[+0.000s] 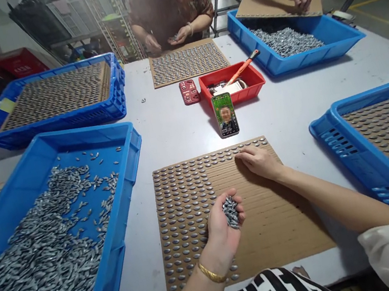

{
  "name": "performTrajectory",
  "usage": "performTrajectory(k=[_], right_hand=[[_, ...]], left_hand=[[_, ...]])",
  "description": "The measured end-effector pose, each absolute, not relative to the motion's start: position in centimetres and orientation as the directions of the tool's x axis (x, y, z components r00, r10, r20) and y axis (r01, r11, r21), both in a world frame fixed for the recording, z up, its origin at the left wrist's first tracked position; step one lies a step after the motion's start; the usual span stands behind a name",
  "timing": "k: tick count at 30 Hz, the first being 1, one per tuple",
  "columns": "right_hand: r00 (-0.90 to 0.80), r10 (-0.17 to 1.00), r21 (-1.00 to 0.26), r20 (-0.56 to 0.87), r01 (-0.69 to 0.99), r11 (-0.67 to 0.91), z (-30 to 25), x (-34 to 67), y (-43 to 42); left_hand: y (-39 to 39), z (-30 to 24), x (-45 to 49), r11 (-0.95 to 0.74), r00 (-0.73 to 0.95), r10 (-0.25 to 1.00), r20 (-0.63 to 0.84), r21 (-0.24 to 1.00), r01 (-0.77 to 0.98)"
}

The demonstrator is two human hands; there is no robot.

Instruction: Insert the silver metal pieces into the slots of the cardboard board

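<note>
A brown slotted board (266,213) lies on the white table in front of me, its left half filled with rows of small grey metal pieces. My left hand (223,225) is cupped, palm up, over the board and holds a small heap of grey metal pieces (231,212). My right hand (259,161) rests on the board's upper middle, fingers curled down at the end of a filled row; whether it pinches a piece is hidden.
A blue bin of loose pieces (47,251) sits at my left, and a blue bin holding a filled board (387,151) at my right. A phone (225,114), a red tray (232,83) and a red case (189,91) lie ahead. Two other people work across the table with boards and blue bins.
</note>
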State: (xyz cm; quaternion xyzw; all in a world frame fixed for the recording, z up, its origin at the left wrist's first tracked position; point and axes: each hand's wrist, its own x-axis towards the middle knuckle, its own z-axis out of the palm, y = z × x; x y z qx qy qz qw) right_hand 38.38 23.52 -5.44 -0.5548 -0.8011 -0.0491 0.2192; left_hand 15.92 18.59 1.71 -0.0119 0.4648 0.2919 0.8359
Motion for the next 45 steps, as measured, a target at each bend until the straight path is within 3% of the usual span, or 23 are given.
performTrajectory(k=[7,12,15,18,20,23,28,34,39,42,45], right_hand=[[-0.383,0.852,-0.012,0.357,0.91,0.415,-5.2,38.3,23.6],[-0.419,0.857,0.004,0.301,0.899,0.438,-4.9,38.8,23.4],[-0.355,0.878,-0.084,0.323,0.913,0.4,-4.1,38.1,22.9],[-0.278,0.896,-0.343,0.347,0.851,0.398,-2.0,36.3,21.7],[-0.339,0.897,-0.527,0.285,0.726,0.442,-0.4,34.8,20.8],[-0.474,0.861,-0.642,0.186,0.605,0.471,1.5,33.0,19.8],[-0.476,0.854,-0.727,0.21,0.509,0.462,2.2,32.2,19.2],[-0.323,0.925,-0.785,0.2,0.513,0.348,1.8,33.1,18.0],[-0.295,0.947,-0.831,0.124,0.49,0.261,1.7,33.3,17.1],[-0.241,0.96,-0.817,0.145,0.519,0.254,1.1,34.4,17.5],[-0.106,0.96,-0.711,0.26,0.652,0.265,-0.5,36.9,19.0]], left_hand=[[18.5,1.8,16.0,0.828,0.39,0.462,-0.796,0.23,-0.511],[18.9,2.0,15.9,0.793,0.424,0.496,-0.758,0.195,-0.578],[19.2,2.1,15.8,0.782,0.453,0.511,-0.731,0.176,-0.599],[19.2,2.0,15.8,0.786,0.471,0.511,-0.719,0.169,-0.595],[19.2,1.9,16.1,0.773,0.467,0.532,-0.706,0.18,-0.608],[19.1,1.8,16.5,0.737,0.434,0.577,-0.692,0.211,-0.642],[18.7,1.6,16.7,0.741,0.435,0.585,-0.684,0.233,-0.63],[17.9,1.0,16.3,0.783,0.452,0.616,-0.645,0.44,-0.44],[17.7,0.7,16.5,0.772,0.432,0.634,-0.641,0.502,-0.389],[18.3,1.5,16.2,0.789,0.442,0.613,-0.654,0.489,-0.371],[19.1,2.7,15.5,0.796,0.433,0.595,-0.677,0.424,-0.431]])
